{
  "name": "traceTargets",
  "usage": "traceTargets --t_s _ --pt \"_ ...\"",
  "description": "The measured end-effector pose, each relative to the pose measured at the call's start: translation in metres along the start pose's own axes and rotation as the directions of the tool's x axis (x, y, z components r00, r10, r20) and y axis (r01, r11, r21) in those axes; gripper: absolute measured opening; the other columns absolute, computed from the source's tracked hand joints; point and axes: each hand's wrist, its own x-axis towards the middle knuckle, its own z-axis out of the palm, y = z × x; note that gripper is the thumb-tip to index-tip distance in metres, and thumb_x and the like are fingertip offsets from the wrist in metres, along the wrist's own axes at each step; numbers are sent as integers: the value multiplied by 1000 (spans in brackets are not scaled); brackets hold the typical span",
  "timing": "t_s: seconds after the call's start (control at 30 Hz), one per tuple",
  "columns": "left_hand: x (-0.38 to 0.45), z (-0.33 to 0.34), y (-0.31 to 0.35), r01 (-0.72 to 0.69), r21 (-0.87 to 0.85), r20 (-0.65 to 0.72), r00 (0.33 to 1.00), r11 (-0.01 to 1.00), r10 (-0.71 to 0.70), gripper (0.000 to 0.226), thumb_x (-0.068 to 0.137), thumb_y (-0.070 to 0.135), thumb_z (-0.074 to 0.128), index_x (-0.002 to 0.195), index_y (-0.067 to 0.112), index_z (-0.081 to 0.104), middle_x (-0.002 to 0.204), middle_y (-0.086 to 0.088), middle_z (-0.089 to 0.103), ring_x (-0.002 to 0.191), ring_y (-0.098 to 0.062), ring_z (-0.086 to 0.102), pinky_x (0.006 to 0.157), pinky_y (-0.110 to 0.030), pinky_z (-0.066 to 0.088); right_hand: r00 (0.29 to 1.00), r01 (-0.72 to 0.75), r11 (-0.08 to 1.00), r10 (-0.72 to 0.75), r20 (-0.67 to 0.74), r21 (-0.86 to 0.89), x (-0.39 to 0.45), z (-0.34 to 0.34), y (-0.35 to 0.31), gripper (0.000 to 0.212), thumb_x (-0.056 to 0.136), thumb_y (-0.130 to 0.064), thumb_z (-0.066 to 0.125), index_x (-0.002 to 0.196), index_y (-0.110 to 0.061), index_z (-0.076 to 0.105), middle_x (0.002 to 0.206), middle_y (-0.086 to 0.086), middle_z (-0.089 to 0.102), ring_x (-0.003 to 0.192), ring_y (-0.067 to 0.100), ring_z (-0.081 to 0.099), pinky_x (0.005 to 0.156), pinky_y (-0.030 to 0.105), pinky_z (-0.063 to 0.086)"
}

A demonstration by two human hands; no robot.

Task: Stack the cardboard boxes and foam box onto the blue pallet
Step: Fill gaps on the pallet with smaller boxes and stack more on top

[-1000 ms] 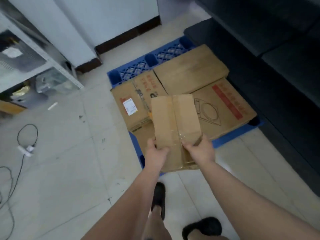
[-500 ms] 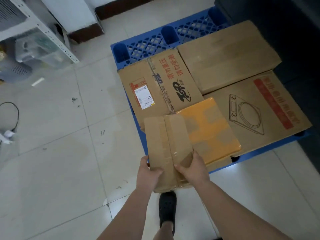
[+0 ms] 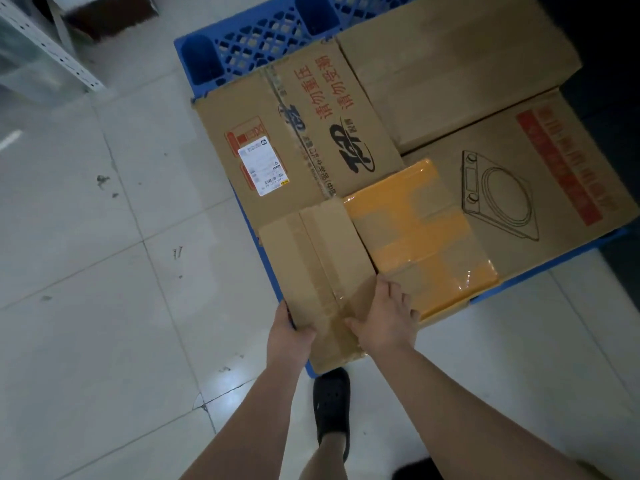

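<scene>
Head view: both hands, left hand (image 3: 290,336) and right hand (image 3: 386,323), fingers closed, are gripping a taped cardboard box (image 3: 317,271) at the blue pallet (image 3: 242,46) edge.

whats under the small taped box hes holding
The small taped box, held by left hand and right hand, covers the blue pallet's near corner. What lies directly beneath is hidden.

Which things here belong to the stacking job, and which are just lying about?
Job: held box; pallet; labelled box; orange-taped box; cooker box; plain box; both hands.

Lying about: metal shelf; tiled floor.
</scene>
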Motion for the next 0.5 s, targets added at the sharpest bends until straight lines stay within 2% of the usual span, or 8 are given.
traceTargets --t_s 0.07,0.13,0.2,0.23,0.3,0.37,0.43,0.5 --pt "-6 2 10 13 17 -33 999 1000 -13 66 81 6 58 140 22 33 121 2 52 99 -21 56 69 -26 47 1000 -3 999 2 4 39 -2 -6 6 93 79 -53 62 147 -19 8 150 4 23 136 27 25 104 44 29" --pt "-13 5 24 18 107 -165 986 994 0 62 81 8 55 137 19 33 131 -4 44 110 -27 52 82 -39 50 1000 -17 992 17 -1 127 -1 -17 14 87 80 -54 60 146 -20 14 148 3 26 136 26 25 105 44 29" --pt "-22 12 40 -26 207 -291 953 978 87 54 81 11 55 131 16 36 131 -5 42 117 -26 47 85 -41 46 1000 -3 979 8 -22 202 0 -30 27 77 83 -50 59 144 -21 21 146 2 30 135 23 28 105 42 30" --pt "-27 18 48 -71 244 -291 946 967 143 51 81 13 57 128 17 37 127 -3 44 116 -25 47 82 -38 45 999 5 974 6 -46 228 0 -37 37 72 85 -48 57 143 -21 24 145 1 33 133 22 30 105 41 30" --pt "-38 37 65 -158 302 -192 956 940 222 44 81 17 61 120 20 42 118 2 46 105 -21 48 77 -34 41 996 3 961 23 -89 277 0 -52 62 65 88 -45 54 142 -23 27 142 -1 36 131 21 34 104 40 31" --pt "-51 66 82 -231 369 -73 958 900 276 34 82 19 62 114 20 47 114 -2 51 92 -19 50 75 -32 43 994 -34 945 67 -92 324 -3 -67 98 62 90 -45 51 143 -24 28 142 -2 37 131 21 35 105 41 31" --pt "-70 106 101 -304 452 56 948 839 313 27 85 21 60 110 20 49 112 -5 54 83 -17 53 65 -29 42 986 -98 916 141 -85 389 -9 -79 145 58 90 -44 49 141 -24 30 141 -1 38 130 21 37 104 41 33" --pt "-95 157 116 -387 509 206 922 769 328 21 87 24 59 104 23 47 107 -5 54 88 -22 57 67 -32 45 968 -170 871 235 -87 461 -18 -88 202 54 89 -41 50 138 -24 34 136 0 43 125 21 41 101 38 33"
